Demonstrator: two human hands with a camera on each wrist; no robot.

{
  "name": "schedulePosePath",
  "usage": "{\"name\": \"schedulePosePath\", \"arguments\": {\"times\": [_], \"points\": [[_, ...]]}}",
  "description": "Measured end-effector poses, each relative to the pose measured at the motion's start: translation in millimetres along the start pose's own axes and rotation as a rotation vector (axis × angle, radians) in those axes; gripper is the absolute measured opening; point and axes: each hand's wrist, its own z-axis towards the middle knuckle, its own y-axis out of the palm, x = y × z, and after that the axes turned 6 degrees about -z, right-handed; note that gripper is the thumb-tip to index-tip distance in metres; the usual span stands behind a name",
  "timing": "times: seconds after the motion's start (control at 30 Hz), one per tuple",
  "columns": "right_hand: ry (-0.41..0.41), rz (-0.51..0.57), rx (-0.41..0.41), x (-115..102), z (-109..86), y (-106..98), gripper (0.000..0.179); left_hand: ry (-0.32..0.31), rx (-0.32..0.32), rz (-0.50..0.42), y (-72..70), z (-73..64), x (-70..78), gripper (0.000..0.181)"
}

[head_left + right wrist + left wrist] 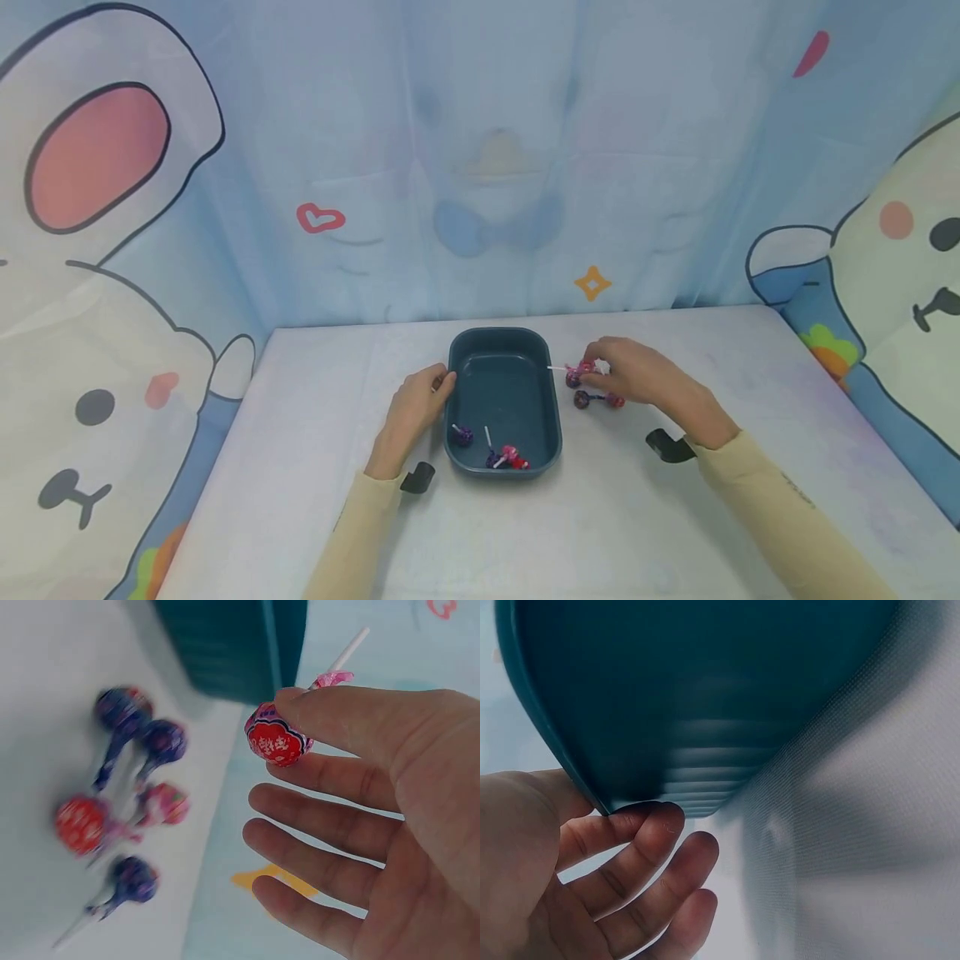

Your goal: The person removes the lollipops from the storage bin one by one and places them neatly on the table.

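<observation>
A dark teal rectangular tray [501, 379] stands on the white table. My left hand [412, 408] pinches its left rim between thumb and fingers; the left wrist view shows the fingertips against the outer wall. Just right of the tray, my right hand [637, 371] holds a lollipop [276, 741] with a pink and red wrapper, its ball between thumb and index finger. The white stick points toward the tray's right rim. Below this hand, several lollipops [81, 825] in red, pink and purple wrappers lie on the table, partly covered by the fingers in the head view.
Inside the tray, a purple lollipop [462, 435] lies at the near left, and a small cluster of lollipops [512, 455] lies along the near end. A light blue cartoon-printed curtain [495, 183] hangs behind the table's far edge.
</observation>
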Motion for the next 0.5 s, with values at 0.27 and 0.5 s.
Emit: {"name": "schedulePosePath", "arguments": {"times": [0.27,0.5], "points": [[0.111,-0.037,-0.052,30.3,-5.3,17.7,0.032,0.007,-0.007,-0.013,1.1,-0.1,0.7,0.026],[0.145,-0.107,-0.052,47.0,-13.0,27.9,0.033,-0.001,-0.008,-0.018,0.9,-0.1,0.9,0.026]]}}
